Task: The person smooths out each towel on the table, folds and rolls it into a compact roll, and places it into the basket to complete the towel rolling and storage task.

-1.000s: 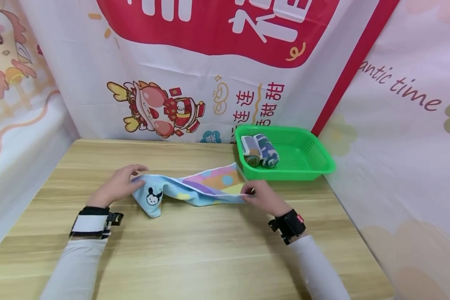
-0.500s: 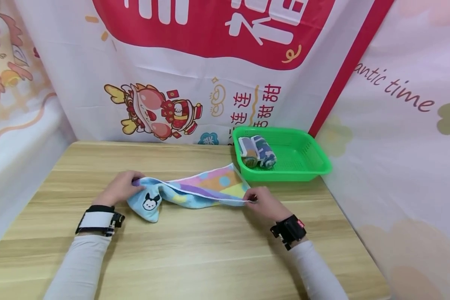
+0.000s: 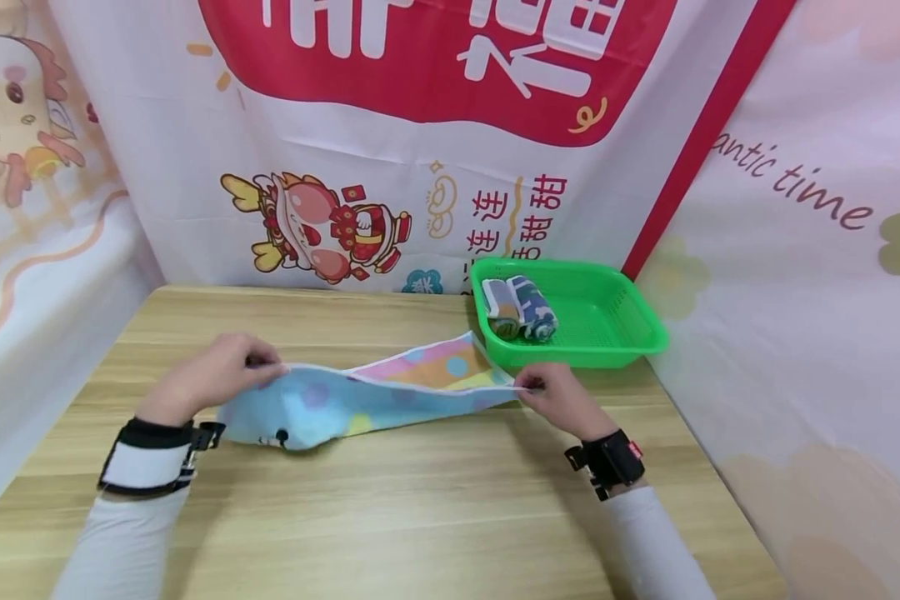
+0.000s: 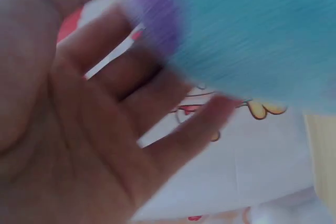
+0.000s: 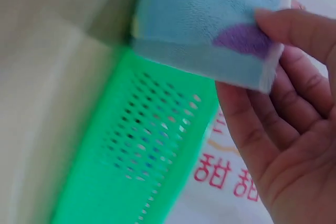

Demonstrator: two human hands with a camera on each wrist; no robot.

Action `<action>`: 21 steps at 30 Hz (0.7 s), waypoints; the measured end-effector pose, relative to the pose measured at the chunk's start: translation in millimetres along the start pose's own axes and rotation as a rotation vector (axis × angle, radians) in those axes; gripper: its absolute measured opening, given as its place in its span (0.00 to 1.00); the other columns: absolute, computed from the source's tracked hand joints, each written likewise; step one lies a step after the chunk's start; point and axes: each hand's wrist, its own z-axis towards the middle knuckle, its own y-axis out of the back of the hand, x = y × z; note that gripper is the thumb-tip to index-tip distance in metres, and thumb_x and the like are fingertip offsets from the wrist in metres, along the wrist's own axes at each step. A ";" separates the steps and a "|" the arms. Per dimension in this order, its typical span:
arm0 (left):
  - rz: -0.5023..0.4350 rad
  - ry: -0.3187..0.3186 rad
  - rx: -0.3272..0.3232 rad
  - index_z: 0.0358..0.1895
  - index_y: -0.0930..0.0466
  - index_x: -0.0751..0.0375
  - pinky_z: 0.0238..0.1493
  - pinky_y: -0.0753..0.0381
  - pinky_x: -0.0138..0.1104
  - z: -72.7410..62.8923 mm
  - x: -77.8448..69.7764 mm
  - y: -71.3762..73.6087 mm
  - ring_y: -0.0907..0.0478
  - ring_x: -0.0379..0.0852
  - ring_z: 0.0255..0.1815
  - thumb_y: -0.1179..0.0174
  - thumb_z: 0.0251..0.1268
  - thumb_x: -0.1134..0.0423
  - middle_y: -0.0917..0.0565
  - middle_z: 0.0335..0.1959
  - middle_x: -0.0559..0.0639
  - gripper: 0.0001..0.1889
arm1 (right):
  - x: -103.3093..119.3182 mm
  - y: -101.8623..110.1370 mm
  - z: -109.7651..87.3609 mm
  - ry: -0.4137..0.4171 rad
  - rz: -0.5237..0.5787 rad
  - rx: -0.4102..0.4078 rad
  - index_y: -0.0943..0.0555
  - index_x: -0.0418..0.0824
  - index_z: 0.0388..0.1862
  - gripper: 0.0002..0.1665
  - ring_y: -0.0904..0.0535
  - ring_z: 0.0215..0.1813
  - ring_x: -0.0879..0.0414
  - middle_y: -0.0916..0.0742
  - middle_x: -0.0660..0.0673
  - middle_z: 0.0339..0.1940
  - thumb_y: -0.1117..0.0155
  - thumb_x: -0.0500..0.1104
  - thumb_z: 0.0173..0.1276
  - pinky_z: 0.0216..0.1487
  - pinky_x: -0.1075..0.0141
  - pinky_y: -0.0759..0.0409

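Note:
A light blue towel (image 3: 390, 406) with coloured spots and white edging stretches between my two hands over the table. Its far part lies with a pink, orange and yellow side facing up. My left hand (image 3: 221, 373) pinches the left end of the near edge, lifted off the table; in the left wrist view the blue cloth is blurred and the other fingers are spread behind it. At the opposite end, my right hand (image 3: 564, 400) pinches the corner between thumb and fingers, close to a purple spot. A black embroidered face on the towel is mostly folded under.
A green plastic basket (image 3: 600, 360) stands at the back right, just beyond the towel's far corner. Inside it lie a grey-brown rolled towel (image 3: 501, 307) and a camouflage rolled towel (image 3: 532, 308). Printed cloths hang behind and beside the wooden table (image 3: 420, 517).
My left hand has moved left and lifted its end, so the towel's near edge is straighter and the embroidered face has turned downward. My right hand has shifted slightly right, still pinching its corner.

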 end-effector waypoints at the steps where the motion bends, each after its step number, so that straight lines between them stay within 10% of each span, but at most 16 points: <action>1: -0.016 0.003 0.035 0.39 0.12 0.61 0.32 0.22 0.36 -6.1 -2.4 -0.8 0.24 0.43 0.30 0.40 0.75 0.57 0.17 0.28 0.46 0.12 | 0.0 -3.5 -4.8 -0.011 0.006 0.030 0.13 0.39 0.36 0.02 0.17 0.37 0.60 0.12 0.49 0.33 0.30 0.34 0.67 0.41 0.65 0.15; 13: -0.029 0.021 0.128 0.49 0.15 0.73 0.43 0.16 0.47 -34.9 34.5 -40.1 0.16 0.54 0.42 0.34 0.65 0.65 0.12 0.42 0.59 0.15 | -3.1 -38.9 -57.7 -0.062 0.017 0.290 0.15 0.45 0.29 0.07 0.24 0.28 0.66 0.17 0.56 0.24 0.28 0.33 0.61 0.30 0.70 0.21; 21: 0.029 0.099 0.159 0.53 0.19 0.78 0.51 0.19 0.58 -31.0 38.8 -59.5 0.20 0.68 0.53 0.35 0.64 0.63 0.16 0.52 0.72 0.21 | 5.5 -38.0 -39.8 -0.098 0.015 0.296 0.12 0.47 0.33 0.07 0.22 0.30 0.63 0.15 0.56 0.26 0.32 0.46 0.72 0.33 0.67 0.20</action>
